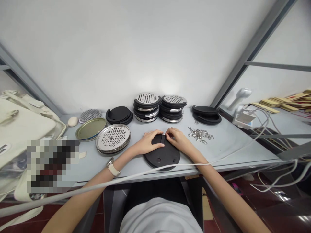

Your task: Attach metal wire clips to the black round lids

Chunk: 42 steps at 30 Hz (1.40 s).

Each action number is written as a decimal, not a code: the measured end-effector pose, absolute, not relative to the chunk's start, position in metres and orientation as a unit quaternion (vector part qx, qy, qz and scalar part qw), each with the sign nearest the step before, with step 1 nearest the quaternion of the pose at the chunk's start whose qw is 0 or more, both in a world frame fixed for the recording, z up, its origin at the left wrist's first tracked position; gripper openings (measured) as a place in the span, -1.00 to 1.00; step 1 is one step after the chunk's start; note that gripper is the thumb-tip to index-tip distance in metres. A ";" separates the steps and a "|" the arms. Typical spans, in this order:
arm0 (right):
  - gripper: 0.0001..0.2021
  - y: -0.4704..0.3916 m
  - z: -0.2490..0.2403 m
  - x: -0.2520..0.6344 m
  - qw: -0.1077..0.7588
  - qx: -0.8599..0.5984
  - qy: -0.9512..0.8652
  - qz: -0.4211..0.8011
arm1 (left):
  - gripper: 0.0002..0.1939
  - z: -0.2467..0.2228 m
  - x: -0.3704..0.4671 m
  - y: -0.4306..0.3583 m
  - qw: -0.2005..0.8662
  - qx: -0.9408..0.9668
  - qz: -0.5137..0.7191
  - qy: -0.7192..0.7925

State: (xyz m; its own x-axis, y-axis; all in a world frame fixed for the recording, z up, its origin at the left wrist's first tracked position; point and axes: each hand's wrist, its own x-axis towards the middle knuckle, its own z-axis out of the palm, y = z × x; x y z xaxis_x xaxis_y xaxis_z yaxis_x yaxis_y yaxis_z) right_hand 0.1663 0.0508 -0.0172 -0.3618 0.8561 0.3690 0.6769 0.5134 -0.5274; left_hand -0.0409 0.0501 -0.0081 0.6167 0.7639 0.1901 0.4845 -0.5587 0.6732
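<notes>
A round black disc [165, 155] lies at the front edge of the grey table, with a small hole and a knob on its near part. My left hand [151, 142] rests on its upper left, thumb and fingers on either side of a narrow black strip, holding the disc. At the disc's far edge, the fingers of my right hand [176, 138] are pinched together beside a small shiny metal piece [163, 134], too small to make out fully. To the right of that hand lies a pile of metal clips [200, 134].
Two stacks of perforated discs [147, 108] [173, 108] stand by the wall. More black discs [206, 115] sit back right. At left are a grater plate [113, 138], a gold lid [91, 128] and a white bag [26, 126]. A white cable [136, 176] crosses over my forearms.
</notes>
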 end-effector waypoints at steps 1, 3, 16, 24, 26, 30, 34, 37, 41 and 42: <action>-0.89 0.051 -0.017 0.166 0.312 -0.472 -0.812 0.146 | -0.50 -0.008 -0.041 0.050 0.292 0.851 0.238 0.366; -0.90 0.051 -0.017 0.166 0.316 -0.469 -0.811 0.150 | -0.51 -0.009 -0.041 0.050 0.291 0.853 0.238 0.362; -0.86 0.053 -0.017 0.167 0.316 -0.459 -0.815 0.161 | -0.49 -0.011 -0.041 0.052 0.285 0.860 0.219 0.363; -0.81 0.055 -0.022 0.168 0.274 -0.504 -0.808 0.134 | -0.51 -0.010 -0.042 0.052 0.287 0.859 0.220 0.362; -0.79 0.056 -0.024 0.168 0.270 -0.518 -0.803 0.116 | -0.50 -0.010 -0.042 0.052 0.286 0.859 0.220 0.363; -0.75 0.057 -0.025 0.169 0.257 -0.540 -0.796 0.093 | -0.50 -0.010 -0.042 0.052 0.284 0.859 0.224 0.362; -0.76 0.057 -0.026 0.168 0.263 -0.541 -0.792 0.099 | -0.52 -0.009 -0.042 0.051 0.285 0.863 0.228 0.350; -0.78 0.057 -0.027 0.168 0.273 -0.542 -0.787 0.114 | -0.52 -0.009 -0.041 0.051 0.284 0.862 0.228 0.353; -0.81 0.057 -0.027 0.168 0.286 -0.538 -0.782 0.129 | -0.53 -0.009 -0.041 0.052 0.279 0.864 0.226 0.353; -0.82 0.057 -0.027 0.168 0.288 -0.537 -0.782 0.129 | -0.53 -0.009 -0.041 0.052 0.276 0.865 0.226 0.354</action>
